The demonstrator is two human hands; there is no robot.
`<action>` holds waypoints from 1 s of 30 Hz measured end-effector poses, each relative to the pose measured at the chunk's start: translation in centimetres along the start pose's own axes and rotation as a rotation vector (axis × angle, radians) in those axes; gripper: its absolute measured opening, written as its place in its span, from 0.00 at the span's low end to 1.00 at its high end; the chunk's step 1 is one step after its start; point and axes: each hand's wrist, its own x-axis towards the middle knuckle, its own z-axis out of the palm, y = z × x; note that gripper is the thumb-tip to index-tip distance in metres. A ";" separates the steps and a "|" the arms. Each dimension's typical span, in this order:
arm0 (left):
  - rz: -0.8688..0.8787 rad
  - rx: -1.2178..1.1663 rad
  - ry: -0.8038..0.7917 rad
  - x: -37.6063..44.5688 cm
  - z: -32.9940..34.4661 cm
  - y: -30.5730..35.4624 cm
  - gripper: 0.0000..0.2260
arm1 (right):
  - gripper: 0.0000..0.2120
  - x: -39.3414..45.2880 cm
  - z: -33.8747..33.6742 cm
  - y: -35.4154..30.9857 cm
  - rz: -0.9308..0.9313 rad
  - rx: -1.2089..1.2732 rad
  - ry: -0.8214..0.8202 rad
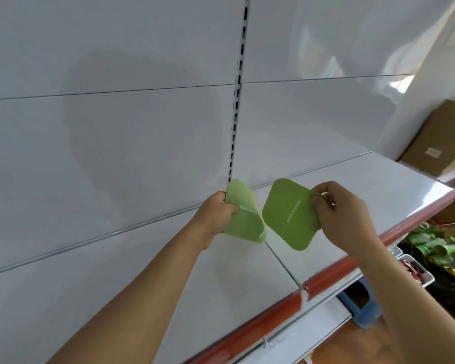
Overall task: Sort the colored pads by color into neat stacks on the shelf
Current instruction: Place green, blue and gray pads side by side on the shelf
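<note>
Above the white shelf (142, 271), the left hand (216, 214) grips one green pad (244, 219); the right hand (344, 208) pinches another pad (289, 214) by its loop.

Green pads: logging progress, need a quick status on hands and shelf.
Left hand grips one green pad. Right hand pinches the second green pad by its loop. Both held above the shelf, no stack visible yet. Nothing in the way.

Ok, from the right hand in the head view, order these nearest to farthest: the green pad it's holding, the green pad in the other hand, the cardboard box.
1. Green pad held in the right hand itself.
2. Other green pad, to the left, gripped by the left hand.
3. Cardboard box, far right beyond the shelf end.
</note>
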 end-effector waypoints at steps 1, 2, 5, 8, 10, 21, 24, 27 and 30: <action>-0.008 -0.030 -0.013 1.2 0.8 0.1 0.08 | 0.07 0.4 -0.3 0.3 0.000 0.002 0.013; -0.021 -0.065 -0.023 2.3 1.6 0.0 0.08 | 0.06 1.0 -0.6 0.8 0.001 0.001 0.025; -0.078 -0.161 -0.040 4.9 4.3 -0.4 0.10 | 0.06 2.9 -1.7 2.3 0.000 -0.016 0.046; -0.123 -0.271 -0.039 7.1 6.8 -0.9 0.11 | 0.06 5.2 -2.3 4.0 0.000 -0.004 0.045; -0.121 -0.272 -0.006 8.6 8.4 -0.9 0.11 | 0.06 7.1 -2.4 5.1 -0.014 0.016 0.046; -0.015 0.921 0.344 9.7 9.1 1.3 0.13 | 0.05 15.2 4.4 7.7 0.136 0.323 -0.263; 0.014 0.980 0.405 8.8 7.9 0.5 0.11 | 0.07 15.3 7.0 8.4 0.180 0.250 -0.363; 0.044 1.019 0.414 8.2 7.3 -0.5 0.11 | 0.12 15.5 8.0 9.5 -0.010 -0.137 -0.389; 0.073 1.112 0.421 7.4 7.3 -1.2 0.13 | 0.20 16.0 8.0 10.2 -0.120 -0.319 -0.352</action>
